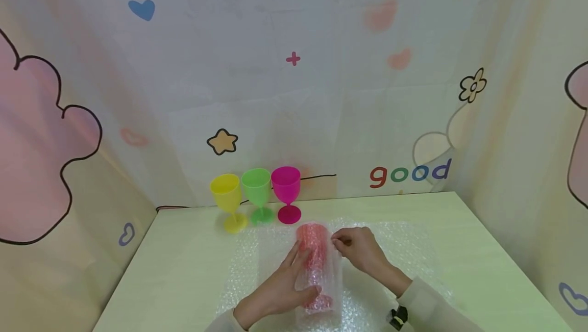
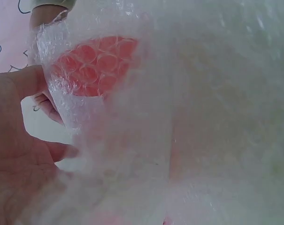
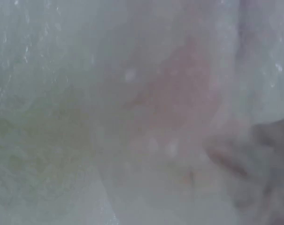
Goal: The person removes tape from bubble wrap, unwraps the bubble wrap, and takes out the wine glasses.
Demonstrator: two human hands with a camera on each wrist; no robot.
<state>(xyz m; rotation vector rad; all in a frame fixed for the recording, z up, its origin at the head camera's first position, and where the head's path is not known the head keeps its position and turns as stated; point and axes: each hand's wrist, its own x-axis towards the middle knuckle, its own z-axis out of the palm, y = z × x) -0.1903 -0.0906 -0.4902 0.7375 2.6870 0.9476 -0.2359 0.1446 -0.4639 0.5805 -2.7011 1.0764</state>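
A red goblet (image 1: 314, 243) lies on its side in bubble wrap (image 1: 404, 250), its cup toward the back and its foot toward me. My left hand (image 1: 281, 285) holds the wrapped goblet from the left, thumb over the lower part and fingers along the cup. In the left wrist view, red cup (image 2: 97, 65) shows through the bubbles beside that hand (image 2: 15, 145). At the right side of the roll, my right hand (image 1: 365, 251) pinches the edge of the wrap. Blurred right fingers (image 3: 264, 164) appear in the right wrist view, where wrap fills most of the picture.
Three goblets stand at the back of the pale table (image 1: 478, 260): yellow (image 1: 226, 193), green (image 1: 257, 185) and magenta (image 1: 287, 184). Behind them hangs a printed curtain (image 1: 257, 92). The bubble wrap sheet spreads under both hands.
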